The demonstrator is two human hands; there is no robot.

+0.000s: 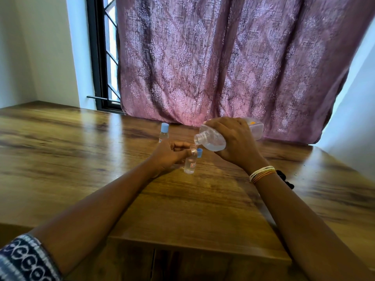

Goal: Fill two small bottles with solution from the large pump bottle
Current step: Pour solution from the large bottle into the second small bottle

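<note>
A wooden table (85,159) stands before a purple patterned curtain (223,57) and a window. One small bottle (164,135) stands capped at the back, holding clear liquid, so it appears filled. The left hand (169,157) grips the second small bottle (190,164), its blue flip cap (199,152) open, partly full. The right hand (233,142) wraps round the large bottle (213,138), pump removed, tipped with its mouth just above the small neck. The pour is seemingly mid-way; capping remains.
</note>
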